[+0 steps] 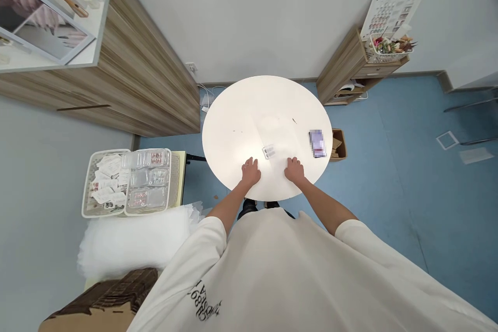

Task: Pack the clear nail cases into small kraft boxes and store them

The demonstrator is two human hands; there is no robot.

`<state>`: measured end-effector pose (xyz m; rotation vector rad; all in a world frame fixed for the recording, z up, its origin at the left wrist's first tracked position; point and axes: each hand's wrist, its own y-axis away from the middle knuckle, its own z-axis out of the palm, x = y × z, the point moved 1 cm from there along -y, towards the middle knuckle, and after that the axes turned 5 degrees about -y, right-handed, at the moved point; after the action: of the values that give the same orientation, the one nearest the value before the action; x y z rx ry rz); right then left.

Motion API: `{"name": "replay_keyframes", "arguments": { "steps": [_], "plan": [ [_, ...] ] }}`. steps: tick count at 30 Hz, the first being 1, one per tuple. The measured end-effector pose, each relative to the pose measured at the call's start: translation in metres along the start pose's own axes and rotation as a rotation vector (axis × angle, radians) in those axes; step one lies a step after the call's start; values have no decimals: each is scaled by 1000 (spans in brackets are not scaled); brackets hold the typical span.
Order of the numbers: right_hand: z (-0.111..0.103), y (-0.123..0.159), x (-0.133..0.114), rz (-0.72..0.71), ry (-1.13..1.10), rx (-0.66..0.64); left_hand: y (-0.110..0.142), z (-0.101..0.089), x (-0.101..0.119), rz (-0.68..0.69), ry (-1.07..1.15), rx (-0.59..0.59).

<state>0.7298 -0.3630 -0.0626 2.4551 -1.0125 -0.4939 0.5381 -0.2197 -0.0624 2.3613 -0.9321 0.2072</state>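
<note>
My left hand rests on the round white table near its front edge, fingers slightly bent and apart, holding nothing. Farther right, my right hand lies on the same tabletop in a similar pose, also with nothing in it. Between the hands and a little beyond them is a small clear packet with grey and dark marks, too small to make out; neither hand touches it. A purple packet, blurred by pixels, lies toward the table's right edge, beyond my right hand.
White baskets with sachets and clear plastic boxes stand at left, above stacked white packing film and brown cardboard. A wooden cabinet flanks the table's left; a small shelf and a cardboard box are at right.
</note>
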Motion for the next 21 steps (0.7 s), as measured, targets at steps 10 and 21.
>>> {"name": "replay_keyframes", "arguments": {
  "steps": [10, 21],
  "plan": [
    [11, -12, 13, -153, 96, -48, -55, -5, 28, 52, -58, 95],
    [4, -11, 2, -135, 123, -54, -72, -2, 37, 138, -109, 141]
  ]
}}
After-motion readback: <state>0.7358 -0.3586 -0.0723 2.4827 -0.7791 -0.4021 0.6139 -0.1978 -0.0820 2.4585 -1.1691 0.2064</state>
